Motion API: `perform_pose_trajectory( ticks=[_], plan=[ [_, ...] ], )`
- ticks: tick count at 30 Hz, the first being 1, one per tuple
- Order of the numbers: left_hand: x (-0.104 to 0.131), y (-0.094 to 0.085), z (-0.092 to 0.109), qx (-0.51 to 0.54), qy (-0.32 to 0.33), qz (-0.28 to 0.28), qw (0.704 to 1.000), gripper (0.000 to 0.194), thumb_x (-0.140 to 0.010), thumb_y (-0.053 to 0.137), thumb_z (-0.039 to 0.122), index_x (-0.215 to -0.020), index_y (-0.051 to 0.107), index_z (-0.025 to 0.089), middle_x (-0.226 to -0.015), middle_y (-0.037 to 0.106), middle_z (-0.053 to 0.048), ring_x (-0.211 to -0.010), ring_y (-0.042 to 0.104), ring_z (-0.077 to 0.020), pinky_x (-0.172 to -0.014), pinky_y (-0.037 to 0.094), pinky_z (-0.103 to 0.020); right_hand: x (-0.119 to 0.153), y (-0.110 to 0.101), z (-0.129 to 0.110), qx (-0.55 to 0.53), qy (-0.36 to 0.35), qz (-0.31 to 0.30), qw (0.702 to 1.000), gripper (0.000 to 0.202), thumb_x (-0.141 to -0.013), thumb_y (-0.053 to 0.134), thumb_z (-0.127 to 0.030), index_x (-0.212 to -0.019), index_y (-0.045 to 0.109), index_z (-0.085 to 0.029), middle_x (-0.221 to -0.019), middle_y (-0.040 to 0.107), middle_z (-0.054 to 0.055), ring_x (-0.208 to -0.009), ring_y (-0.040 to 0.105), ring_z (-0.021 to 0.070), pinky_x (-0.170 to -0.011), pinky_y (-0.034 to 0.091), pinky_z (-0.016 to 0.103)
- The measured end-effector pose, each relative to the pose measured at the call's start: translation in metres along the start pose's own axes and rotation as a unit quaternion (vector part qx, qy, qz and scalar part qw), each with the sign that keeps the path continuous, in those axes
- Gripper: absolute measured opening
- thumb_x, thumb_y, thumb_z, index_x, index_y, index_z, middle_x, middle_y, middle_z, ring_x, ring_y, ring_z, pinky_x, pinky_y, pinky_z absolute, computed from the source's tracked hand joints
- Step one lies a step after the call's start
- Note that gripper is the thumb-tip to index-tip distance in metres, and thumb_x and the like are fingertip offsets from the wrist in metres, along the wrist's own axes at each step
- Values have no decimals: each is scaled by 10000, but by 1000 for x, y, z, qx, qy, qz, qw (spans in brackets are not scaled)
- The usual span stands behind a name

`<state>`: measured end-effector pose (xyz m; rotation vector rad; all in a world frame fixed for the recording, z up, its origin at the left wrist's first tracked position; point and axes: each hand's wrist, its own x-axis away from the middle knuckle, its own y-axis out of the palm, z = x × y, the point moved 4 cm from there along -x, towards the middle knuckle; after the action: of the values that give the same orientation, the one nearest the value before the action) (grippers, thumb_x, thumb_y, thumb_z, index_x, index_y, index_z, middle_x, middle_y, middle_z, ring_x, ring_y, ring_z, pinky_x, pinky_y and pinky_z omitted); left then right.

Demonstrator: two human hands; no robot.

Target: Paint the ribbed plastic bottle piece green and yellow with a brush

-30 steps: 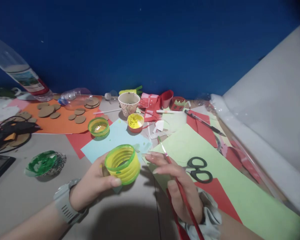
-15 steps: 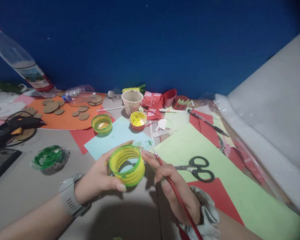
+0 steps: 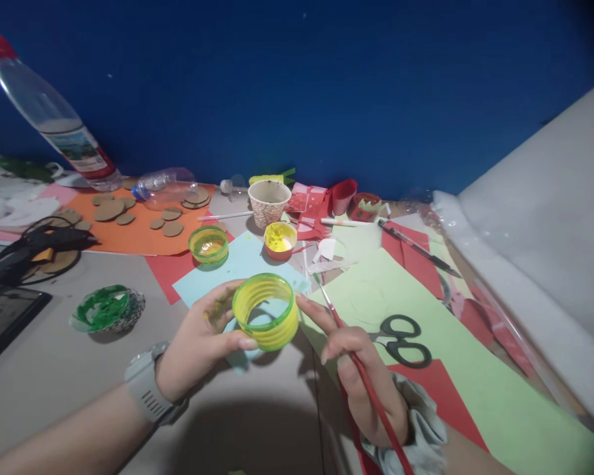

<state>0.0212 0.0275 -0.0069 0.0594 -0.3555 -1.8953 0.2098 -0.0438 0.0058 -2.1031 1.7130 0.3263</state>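
Green paint (image 3: 101, 311) lies in a patterned dish (image 3: 136, 309), left side of the table (image 3: 94, 379). Left hand (image 3: 195, 349): thumb and fingers closed round a yellow ring with green rims (image 3: 278, 334), held tilted, near centre. Yellow paint cup (image 3: 280, 243) stands beyond it. Right hand (image 3: 379, 371): grips a red-handled brush (image 3: 376, 404), green-tipped, bristles clear of the ring; index finger extended toward ring, contact unclear. Scissors (image 3: 406, 340) lie farther right.

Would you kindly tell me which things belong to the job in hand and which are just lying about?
In use, or likely so: held ring, brush, green paint, perhaps yellow paint.
Apparently lying about: scissors, pen, tall bottle, cardboard discs.
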Motion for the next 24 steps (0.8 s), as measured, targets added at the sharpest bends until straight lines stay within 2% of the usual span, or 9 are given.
perform_pose_trajectory(
  ticks=[4, 10, 15, 24],
  plan=[
    [-1, 3, 3, -12, 1, 2, 1000, 456, -591, 862, 287, -1018, 723, 208, -1144, 734, -79, -1101, 644, -312, -934, 518, -377, 0, -2, 1, 8, -4, -9, 1000, 186, -995, 309, -161, -1034, 459, -263, -1495, 415, 27, -1422, 299, 199, -1166, 260, 450],
    [-2, 7, 9, -60, 31, -33, 997, 420, -681, 812, 286, -1084, 715, 217, -1222, 705, -66, -1136, 635, -280, -948, 508, -326, -3, -2, -2, 31, -7, -17, 999, 173, -1005, 303, -168, -1036, 451, -251, -1507, 396, 32, -1423, 295, 185, -1171, 253, 397],
    [-3, 10, 10, -84, 52, -77, 992, 354, -788, 726, 316, -1135, 699, 254, -1226, 702, -32, -1135, 626, -229, -955, 479, -280, -3, 0, 0, 38, 3, -25, 999, 148, -1007, 312, -201, -1033, 449, -247, -1528, 361, 45, -1436, 266, 202, -1174, 235, 414],
    [-1, 7, 7, -96, 41, -88, 991, 320, -828, 683, 306, -1146, 694, 278, -1173, 717, -7, -1070, 632, -196, -913, 459, -261, 0, 1, 8, 85, 11, -73, 994, 145, -963, 411, -170, -1087, 436, -239, -1578, 242, 88, -1467, 168, 242, -1174, 215, 472]
  ],
)
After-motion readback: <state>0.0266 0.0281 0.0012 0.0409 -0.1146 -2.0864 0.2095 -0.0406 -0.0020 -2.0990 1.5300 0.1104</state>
